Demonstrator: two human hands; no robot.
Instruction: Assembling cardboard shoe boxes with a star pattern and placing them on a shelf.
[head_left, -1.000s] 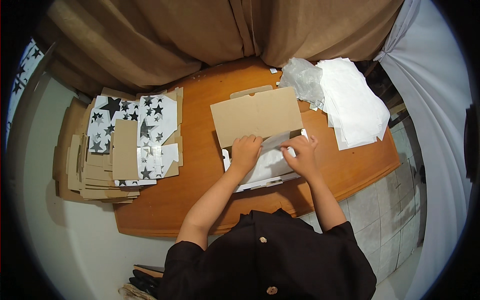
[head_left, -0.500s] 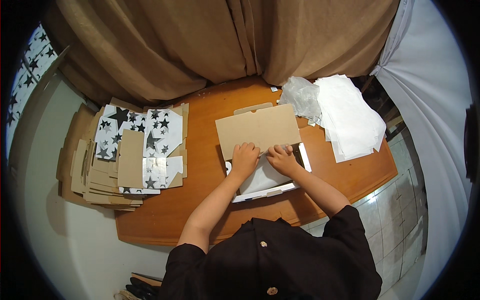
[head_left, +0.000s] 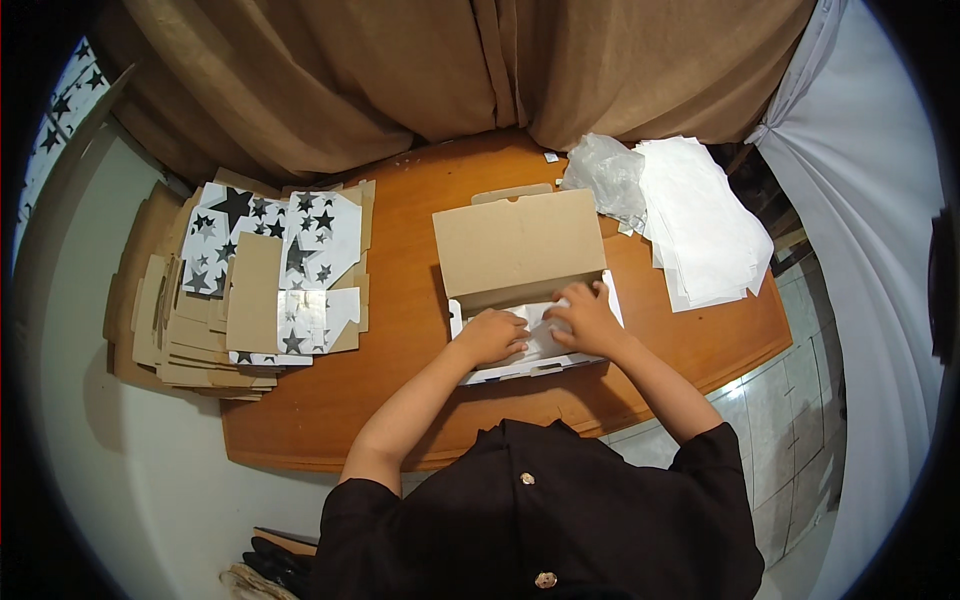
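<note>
Far left on your worktop: stack of flattened cardboard box blanks, brown side and white star-printed side mixed, hanging over the worktop's left edge. Centre: open cardboard box, brown lid flap standing up at the back, white inside, near the front edge of the worktop. Inside the box: white paper sheet lying in the tray, mostly covered by your hands. Your left hand lies palm down with fingers curled, pressing on the paper at the box's left part. Your right hand is flat, fingers loosely together, pressing the paper at the right part. Hands sit just beside each other. Right of the box: crumpled clear plastic bag, then a pile of white paper sheets at the worktop's right end.
</note>
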